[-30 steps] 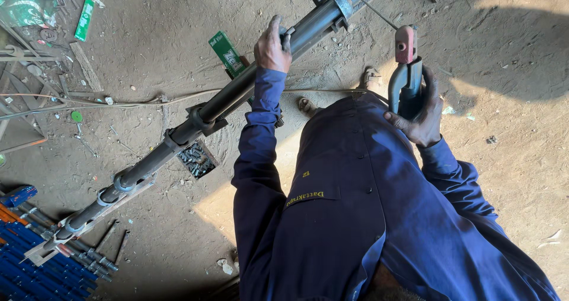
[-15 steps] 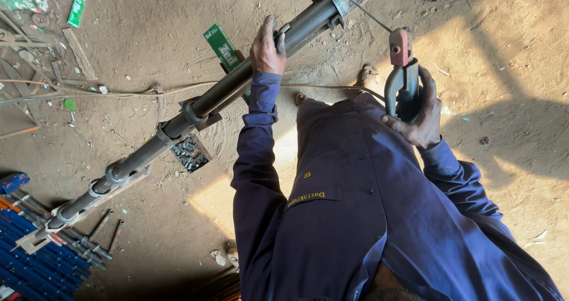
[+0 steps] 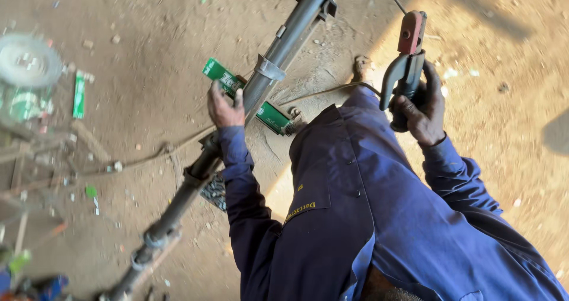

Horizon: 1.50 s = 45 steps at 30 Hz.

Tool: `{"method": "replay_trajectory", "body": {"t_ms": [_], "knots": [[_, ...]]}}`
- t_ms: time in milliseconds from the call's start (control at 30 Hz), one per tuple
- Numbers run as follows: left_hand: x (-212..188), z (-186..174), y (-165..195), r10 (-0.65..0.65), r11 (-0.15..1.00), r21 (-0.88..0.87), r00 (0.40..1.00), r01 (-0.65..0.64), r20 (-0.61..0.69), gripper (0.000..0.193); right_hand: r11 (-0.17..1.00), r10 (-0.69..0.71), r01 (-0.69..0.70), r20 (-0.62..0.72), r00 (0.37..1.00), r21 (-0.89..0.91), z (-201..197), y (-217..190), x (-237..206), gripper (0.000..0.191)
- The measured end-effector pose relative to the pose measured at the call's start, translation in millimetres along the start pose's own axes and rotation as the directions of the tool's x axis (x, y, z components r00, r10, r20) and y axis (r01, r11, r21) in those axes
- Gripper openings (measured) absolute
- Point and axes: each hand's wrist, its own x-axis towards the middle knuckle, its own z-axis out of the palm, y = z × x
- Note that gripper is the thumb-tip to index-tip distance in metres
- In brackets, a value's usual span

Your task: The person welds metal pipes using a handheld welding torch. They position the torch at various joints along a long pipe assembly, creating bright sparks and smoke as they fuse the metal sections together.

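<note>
A long grey metal pipe (image 3: 284, 43) with collars along it runs diagonally over the dirt floor, from top centre to bottom left. My left hand (image 3: 225, 106), in a dark blue sleeve, grips it just below a collar. My right hand (image 3: 422, 112) holds a black welding electrode holder (image 3: 405, 64) with a red tip pointing up, well to the right of the pipe. A cable (image 3: 323, 91) trails from the holder toward the pipe. My dark blue coverall fills the lower right.
A flat green box (image 3: 271, 116) lies under the pipe beside my left hand. A dark mesh piece (image 3: 216, 191) sits by the pipe lower down. A round grey disc (image 3: 26, 61), a green packet (image 3: 78, 93) and scrap rods clutter the left. A foot (image 3: 361, 69) rests near the top.
The view has swung and closed in, so the pipe looks steeper. My left hand stays on the pipe, and my right hand keeps the electrode holder raised.
</note>
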Motion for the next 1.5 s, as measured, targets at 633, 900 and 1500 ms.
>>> {"method": "replay_trajectory", "body": {"t_ms": [633,900,1500], "knots": [[-5,-1,-12,-0.128,0.991,0.065,0.978,0.119,0.163,0.062,0.839,-0.116,0.139,0.077,0.990,-0.526,137,13,-77,0.074],[-6,-3,-16,-0.114,0.993,0.061,0.983,0.106,0.145,0.058,0.736,-0.026,0.049,0.045,0.999,-0.675,149,35,-79,0.079],[-8,-3,-9,-0.121,0.992,0.059,0.982,0.114,0.146,0.050,0.720,0.088,-0.052,0.017,0.996,-0.692,152,43,-75,0.082]]}}
